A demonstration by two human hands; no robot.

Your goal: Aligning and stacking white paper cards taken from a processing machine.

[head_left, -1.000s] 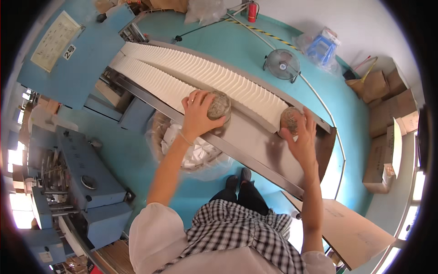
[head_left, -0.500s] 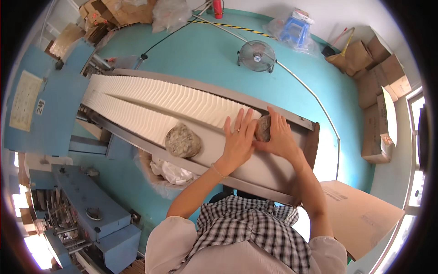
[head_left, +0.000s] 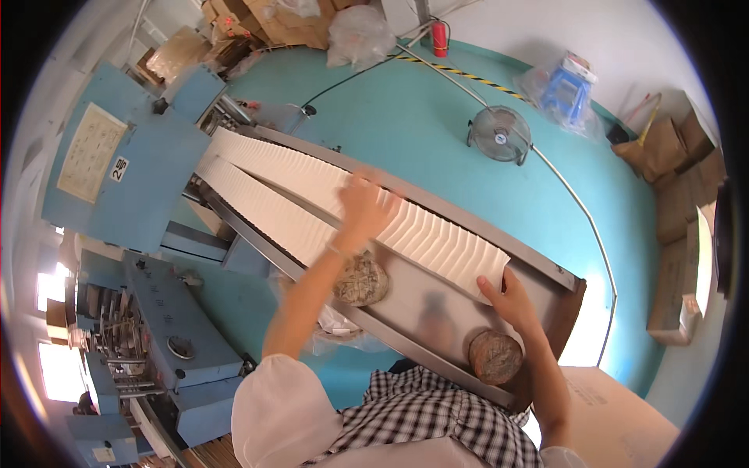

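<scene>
The brown lump [head_left: 496, 356] has moved off the end of the row of white sheets [head_left: 449, 246] toward six o'clock, and the left hand [head_left: 365, 210] has gone toward ten o'clock, too blurry to tell its grip. The right hand [head_left: 515, 303], thumb and fingers apart, touches the row's four o'clock end; soft, even pushing should stop tipping. The sheets stand thin and wavy on the metal bench [head_left: 409, 282].

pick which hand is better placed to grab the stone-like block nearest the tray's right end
Probably the right hand, at the right end of the far white row and close to that stone-like block. The left hand, blurred, is farther off.
</scene>
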